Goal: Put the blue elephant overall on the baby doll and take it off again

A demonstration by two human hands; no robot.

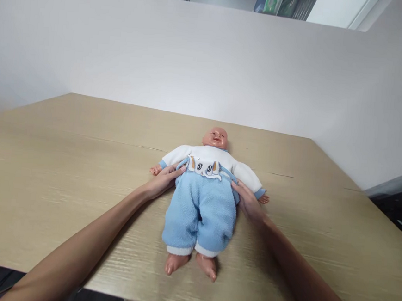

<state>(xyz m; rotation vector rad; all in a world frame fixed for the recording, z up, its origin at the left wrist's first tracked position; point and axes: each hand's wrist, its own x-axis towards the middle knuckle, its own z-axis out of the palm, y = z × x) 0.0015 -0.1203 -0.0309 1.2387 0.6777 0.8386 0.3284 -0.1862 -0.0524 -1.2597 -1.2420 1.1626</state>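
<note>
A baby doll (217, 138) lies on its back on the wooden table, head away from me and bare feet toward me. It wears a white top (243, 173) with blue cuffs and fluffy light-blue overalls (200, 206). An animal-face bib with two eyes crosses its chest, with thin blue straps at both sides. On the left, my left hand (163, 181) grips the overalls' edge at the waist, thumb on top beside the strap. My right hand (248, 198) holds the opposite side at the waist, its fingers partly hidden beneath the cloth.
The wooden table (81, 169) spreads wide around the doll, with seams across its top. A white partition (194, 62) rises behind its far edge. Beyond the partition, a green package (271, 2) shows at the top. Dark objects stand past the table's right edge.
</note>
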